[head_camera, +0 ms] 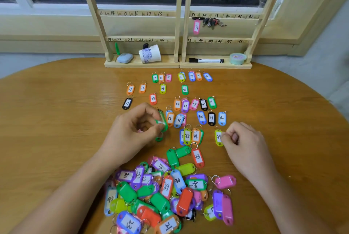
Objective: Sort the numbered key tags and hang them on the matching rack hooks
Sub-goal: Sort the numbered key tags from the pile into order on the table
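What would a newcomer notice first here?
The jumbled heap of bright key tags at the near edge of the table stands out. Beyond it lie sorted rows of numbered tags, where the left hand pinches a green tag and the right hand pinches the yellow-green 48 tag. On the rack behind hangs one pink 37 tag.

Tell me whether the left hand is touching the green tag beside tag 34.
Touching. The head view shows the left hand pinching the green tag between thumb and fingertips.
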A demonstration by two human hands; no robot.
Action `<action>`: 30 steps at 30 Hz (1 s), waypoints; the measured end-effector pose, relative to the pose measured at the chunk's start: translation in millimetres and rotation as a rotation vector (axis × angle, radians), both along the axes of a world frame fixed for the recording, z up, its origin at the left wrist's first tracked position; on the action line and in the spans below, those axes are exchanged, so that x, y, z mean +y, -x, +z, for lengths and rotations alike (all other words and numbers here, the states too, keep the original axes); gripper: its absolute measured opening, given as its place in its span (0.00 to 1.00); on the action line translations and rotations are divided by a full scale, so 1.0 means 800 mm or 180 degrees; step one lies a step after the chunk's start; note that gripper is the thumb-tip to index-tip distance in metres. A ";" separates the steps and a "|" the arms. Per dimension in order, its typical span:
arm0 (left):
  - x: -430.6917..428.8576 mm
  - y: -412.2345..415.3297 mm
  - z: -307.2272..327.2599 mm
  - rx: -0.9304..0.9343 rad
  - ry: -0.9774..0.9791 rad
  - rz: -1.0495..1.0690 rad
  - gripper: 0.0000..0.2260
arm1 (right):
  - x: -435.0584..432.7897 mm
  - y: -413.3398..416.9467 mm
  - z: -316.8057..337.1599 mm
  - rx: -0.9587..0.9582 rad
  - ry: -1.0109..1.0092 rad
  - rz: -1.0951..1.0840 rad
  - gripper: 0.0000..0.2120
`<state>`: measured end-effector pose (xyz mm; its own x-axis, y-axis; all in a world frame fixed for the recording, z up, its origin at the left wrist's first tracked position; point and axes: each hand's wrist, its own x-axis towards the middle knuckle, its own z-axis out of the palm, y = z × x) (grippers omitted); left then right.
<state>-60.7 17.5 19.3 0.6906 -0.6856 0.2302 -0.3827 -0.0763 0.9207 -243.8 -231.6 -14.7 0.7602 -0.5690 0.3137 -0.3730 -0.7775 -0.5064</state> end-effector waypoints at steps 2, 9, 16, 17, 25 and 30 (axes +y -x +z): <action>0.001 0.001 0.000 0.0241 0.0121 -0.0069 0.12 | 0.000 0.001 0.001 -0.0171 -0.0148 -0.0001 0.18; -0.003 0.003 0.000 0.0427 0.0049 -0.0136 0.18 | 0.008 -0.001 0.003 -0.0415 -0.0295 0.0185 0.16; -0.003 -0.002 -0.002 0.0672 0.0156 0.0036 0.11 | 0.010 -0.003 0.004 -0.0489 -0.0348 0.0258 0.15; -0.003 -0.002 -0.002 0.0693 0.0170 0.0026 0.11 | 0.014 -0.004 0.007 -0.0532 -0.0345 0.0327 0.14; -0.006 0.006 -0.002 0.0654 0.0141 -0.0086 0.10 | 0.069 -0.042 0.038 -0.0380 -0.1572 0.1100 0.05; -0.004 0.006 -0.001 0.0469 0.0068 -0.0065 0.09 | 0.078 -0.081 0.043 -0.0366 -0.1828 0.1228 0.03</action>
